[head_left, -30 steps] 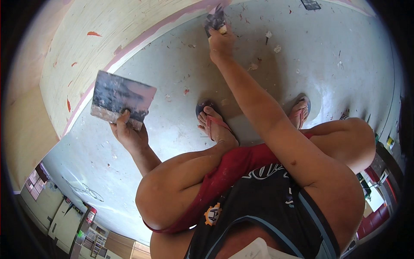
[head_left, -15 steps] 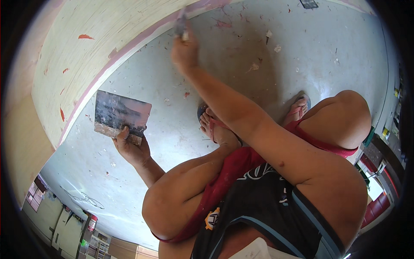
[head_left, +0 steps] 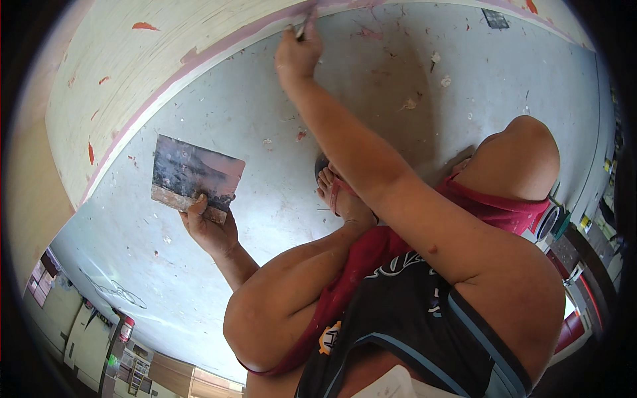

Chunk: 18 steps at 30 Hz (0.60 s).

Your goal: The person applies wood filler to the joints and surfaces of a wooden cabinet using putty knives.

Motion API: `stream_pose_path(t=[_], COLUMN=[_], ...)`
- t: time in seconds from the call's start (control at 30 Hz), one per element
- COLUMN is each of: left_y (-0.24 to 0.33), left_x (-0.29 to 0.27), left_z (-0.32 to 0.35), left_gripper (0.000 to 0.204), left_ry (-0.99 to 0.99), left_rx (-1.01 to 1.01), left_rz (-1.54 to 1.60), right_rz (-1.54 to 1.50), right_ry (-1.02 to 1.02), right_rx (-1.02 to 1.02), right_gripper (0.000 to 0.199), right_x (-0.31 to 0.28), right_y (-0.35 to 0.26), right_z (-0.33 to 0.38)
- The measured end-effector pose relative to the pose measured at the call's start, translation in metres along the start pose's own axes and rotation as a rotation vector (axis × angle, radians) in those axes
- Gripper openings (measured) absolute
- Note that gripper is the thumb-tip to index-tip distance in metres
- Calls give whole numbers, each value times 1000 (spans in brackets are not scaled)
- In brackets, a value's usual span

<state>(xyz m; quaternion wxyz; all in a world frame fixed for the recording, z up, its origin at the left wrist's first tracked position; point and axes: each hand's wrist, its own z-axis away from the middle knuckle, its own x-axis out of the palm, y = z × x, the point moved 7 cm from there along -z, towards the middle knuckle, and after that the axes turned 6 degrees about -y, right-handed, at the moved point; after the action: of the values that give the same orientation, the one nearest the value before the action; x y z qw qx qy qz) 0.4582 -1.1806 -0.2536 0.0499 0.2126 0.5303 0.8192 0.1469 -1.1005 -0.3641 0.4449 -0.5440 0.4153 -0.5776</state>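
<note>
My left hand (head_left: 211,231) grips the wooden edge of a wide, paint-smeared metal scraper blade (head_left: 196,174), held flat above the grey floor. My right hand (head_left: 297,54) is stretched far out and closed on a thin tool (head_left: 305,24) whose tip touches the pink strip (head_left: 199,65) at the foot of the pale wall (head_left: 126,79). I squat, with my bare knees and red shorts below, and one sandalled foot (head_left: 337,194) is on the floor between my arms.
The grey floor (head_left: 424,73) is dotted with small chips and paint flecks. The pale wall has red patches where paint is gone. Shelves and a doorway sit at the lower left rim, and stacked items line the right rim.
My right hand has swung left along the base of the wall and now reaches the pink strip. The left hand with the scraper blade has dropped lower and tilted.
</note>
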Motion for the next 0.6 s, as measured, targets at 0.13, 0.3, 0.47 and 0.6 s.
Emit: stream_pose_path(t=[0.13, 0.3, 0.47, 0.6], left_y=[4, -19, -30, 12], left_x=[-10, -12, 19, 60], left_z=[2, -12, -25, -16], left_gripper=[51, 46, 45, 53], left_ry=[-20, 1, -129, -162], left_rx=[23, -92, -182, -16], left_rz=[-114, 150, 139, 325], right_rz=[13, -99, 187, 324], right_ry=[-164, -752, -1148, -1127], right_rx=[27, 272, -139, -471], right_gripper=[57, 48, 41, 48], right_x=[23, 8, 1, -23], right_y=[-1, -29, -98, -83], right_z=[43, 81, 126, 113])
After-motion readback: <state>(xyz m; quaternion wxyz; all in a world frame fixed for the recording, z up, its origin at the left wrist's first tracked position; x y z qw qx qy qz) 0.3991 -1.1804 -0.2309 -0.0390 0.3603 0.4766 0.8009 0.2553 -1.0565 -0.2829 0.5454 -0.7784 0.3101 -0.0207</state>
